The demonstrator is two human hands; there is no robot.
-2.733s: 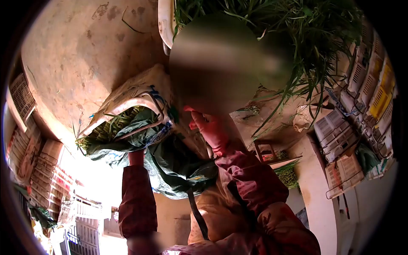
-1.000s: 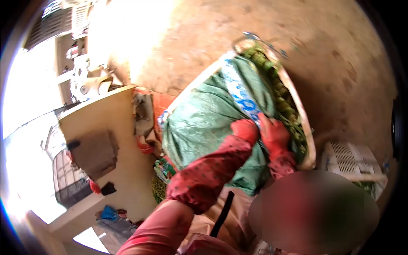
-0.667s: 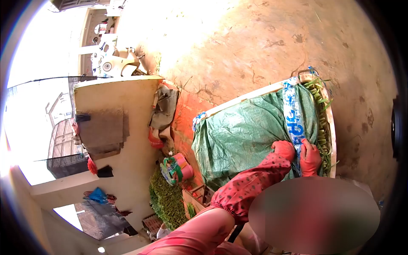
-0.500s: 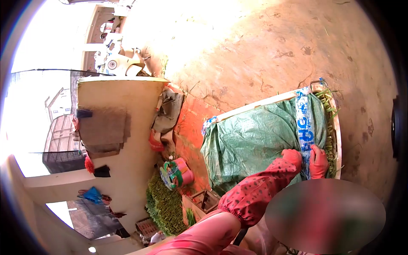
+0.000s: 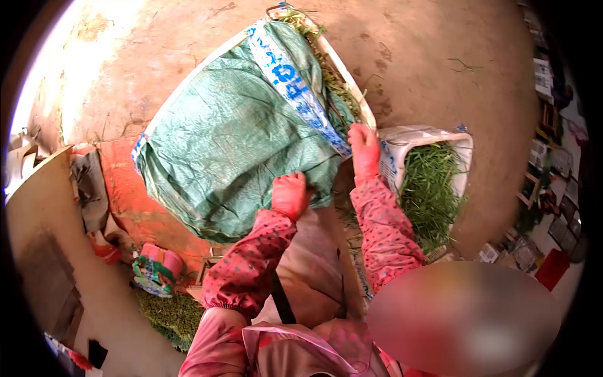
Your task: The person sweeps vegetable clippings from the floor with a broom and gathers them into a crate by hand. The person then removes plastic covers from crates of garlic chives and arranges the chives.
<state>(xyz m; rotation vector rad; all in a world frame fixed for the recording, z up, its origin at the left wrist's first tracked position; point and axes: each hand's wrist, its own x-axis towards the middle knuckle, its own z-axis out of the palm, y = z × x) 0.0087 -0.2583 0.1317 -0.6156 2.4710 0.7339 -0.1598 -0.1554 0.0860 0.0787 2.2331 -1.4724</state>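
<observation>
A green woven sheet [image 5: 220, 125] lies over a large white-rimmed crate [image 5: 217, 55], with a white-and-blue printed plastic strip [image 5: 286, 78] running across it. Green stalks [image 5: 333, 72] show along the uncovered right side. My left hand [image 5: 291, 196], in a red glove, is closed on the near edge of the sheet. My right hand [image 5: 364, 152], gloved the same way, is closed at the crate's near right corner, close to the strip's end. What its fingers hold is hidden.
A white container [image 5: 433, 133] filled with cut grass [image 5: 430, 182] stands right of my right hand. On the left are a pink bucket [image 5: 164, 256], a leafy green heap [image 5: 166, 314] and a low wall [image 5: 47, 207]. Assorted goods [image 5: 543, 157] line the far right.
My view has turned, bringing the grass-filled container into sight. My hands have moved apart from beside the printed strip: the left to the sheet's near edge, the right to the crate's corner.
</observation>
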